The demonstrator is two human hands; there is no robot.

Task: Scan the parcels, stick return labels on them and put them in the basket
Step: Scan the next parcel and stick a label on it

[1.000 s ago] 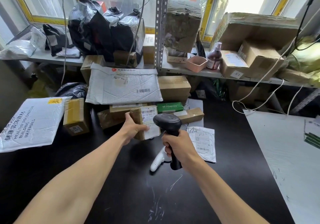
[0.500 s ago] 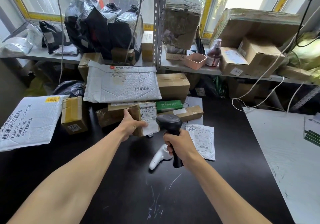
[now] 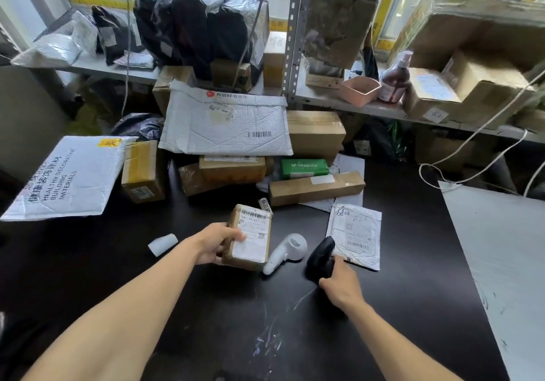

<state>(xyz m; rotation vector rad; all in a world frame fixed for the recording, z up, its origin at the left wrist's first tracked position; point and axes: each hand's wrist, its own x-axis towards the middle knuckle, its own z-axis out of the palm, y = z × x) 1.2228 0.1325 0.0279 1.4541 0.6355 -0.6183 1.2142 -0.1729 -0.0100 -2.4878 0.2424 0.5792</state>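
Since a second ago both hands have come down and toward the person: the small brown parcel, then held up at the foot of the pile under the scanner's head, now sits clear of the pile near the middle of the black table, and the black scanner has dropped from above the parcel to the table at the parcel's 3 o'clock.

One left hand grips the parcel by its left side, thumb curled over the white label, fingers under the box. Its long axis runs from 6 to 12 o'clock, tilted a little toward 1; the label faces up, with the barcode at the 12 o'clock end. One right hand is wrapped round the scanner's handle, the dark head pointing toward 11 o'clock and overlapping the near edge of a flat white mailer.

Between parcel and scanner lies one white cradle, just beside the parcel's right edge. One small white cap-like piece lies at the parcel's 9 o'clock, apart from it.

At 12 o'clock the pile holds one large white padded envelope lying over two brown boxes, one green packet, one long flat brown box and one bigger carton behind. At 10 o'clock are one white bag printed "HEALTHY DECORATIVE BUILDING MATERIALS" and one box with yellow tape.
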